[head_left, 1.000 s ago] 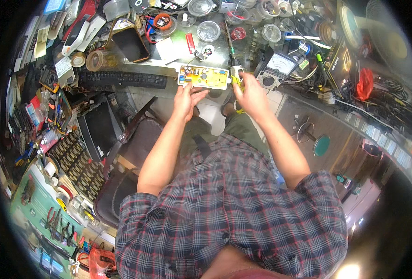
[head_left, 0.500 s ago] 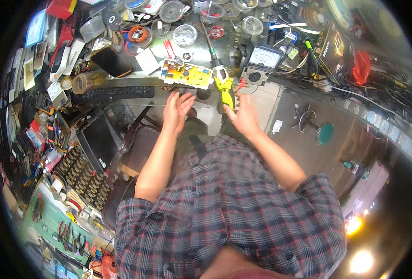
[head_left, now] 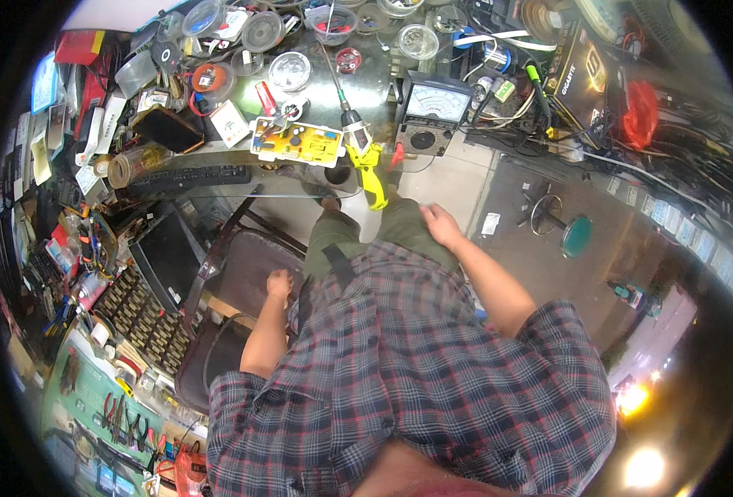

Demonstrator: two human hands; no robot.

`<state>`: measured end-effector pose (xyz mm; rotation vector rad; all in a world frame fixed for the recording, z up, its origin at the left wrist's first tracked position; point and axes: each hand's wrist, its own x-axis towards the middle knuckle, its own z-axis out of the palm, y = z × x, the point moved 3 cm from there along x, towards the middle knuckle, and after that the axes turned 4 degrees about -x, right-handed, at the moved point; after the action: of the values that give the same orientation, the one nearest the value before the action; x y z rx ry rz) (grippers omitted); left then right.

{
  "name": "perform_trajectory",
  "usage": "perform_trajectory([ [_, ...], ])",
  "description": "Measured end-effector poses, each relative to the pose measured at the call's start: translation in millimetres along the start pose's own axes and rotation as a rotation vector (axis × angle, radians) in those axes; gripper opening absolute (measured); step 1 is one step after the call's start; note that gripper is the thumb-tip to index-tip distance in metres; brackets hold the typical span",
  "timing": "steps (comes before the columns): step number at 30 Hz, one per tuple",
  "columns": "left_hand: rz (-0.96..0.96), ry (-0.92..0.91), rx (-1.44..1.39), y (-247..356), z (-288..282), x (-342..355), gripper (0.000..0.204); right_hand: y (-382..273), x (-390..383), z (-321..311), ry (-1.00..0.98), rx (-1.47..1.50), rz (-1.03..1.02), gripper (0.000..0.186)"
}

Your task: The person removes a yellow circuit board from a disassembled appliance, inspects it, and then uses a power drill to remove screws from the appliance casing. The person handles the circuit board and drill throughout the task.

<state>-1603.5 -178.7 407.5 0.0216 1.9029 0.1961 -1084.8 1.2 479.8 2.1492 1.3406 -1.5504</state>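
The yellow drill (head_left: pixel 365 161) is laid lengthwise near-to-far on the counter (head_left: pixel 432 178), nearest the empty, loosely open right hand (head_left: pixel 437 224); the left hand (head_left: pixel 279 284) is curled, gripping nothing

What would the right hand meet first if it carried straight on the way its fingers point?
Probably the yellow power screwdriver lying at the glass bench's edge, just up and left of the right hand. The hand looks empty, over the person's knee; depth is unclear.

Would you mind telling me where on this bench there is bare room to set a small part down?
A bare strip of the bench top lies between the yellow circuit board and the round tins; another runs along the front edge beside the yellow drill and the analog meter. The back and left are crowded. Both the left hand and right hand are off the bench.
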Motion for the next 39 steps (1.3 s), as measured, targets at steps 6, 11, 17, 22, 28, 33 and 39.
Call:
perform_trajectory([
  [6, 0.074, -0.1, 0.025, 14.2, 0.2, -6.8, 0.03, 141.3, -22.4, -6.0, 0.052, -0.096, 0.173, 0.043],
  [11, 0.429, -0.336, 0.622, 106.9, 69.9, 3.6, 0.046, 179.5, -76.0, 18.8, 0.2, 0.2, 0.193, 0.03],
  [17, 0.493, -0.657, 0.914, 171.4, 119.2, -33.5, 0.047, 239.0, -154.2, 132.7, 0.161, 0.534, 0.189, 0.036],
  [22, 0.288, -0.559, 0.693, 205.9, 153.9, -138.5, 0.067, 280.2, -134.5, 183.2, 0.07, 0.262, 0.254, 0.038],
  [28, 0.533, -0.294, 0.017, 257.8, 224.2, -210.4, 0.068, 253.4, -133.1, 146.6, 0.322, 0.478, 0.222, 0.028],
  [33, 0.456, -0.486, -0.328, 278.4, 269.2, -206.1, 0.043, 264.9, -137.2, 153.9, 0.283, 0.49, 0.188, 0.028],
  [39, 0.606, -0.396, -0.276, 266.9, 264.5, -191.1, 0.041, 284.4, -141.5, 179.7, 0.256, 0.411, 0.234, 0.03],
])
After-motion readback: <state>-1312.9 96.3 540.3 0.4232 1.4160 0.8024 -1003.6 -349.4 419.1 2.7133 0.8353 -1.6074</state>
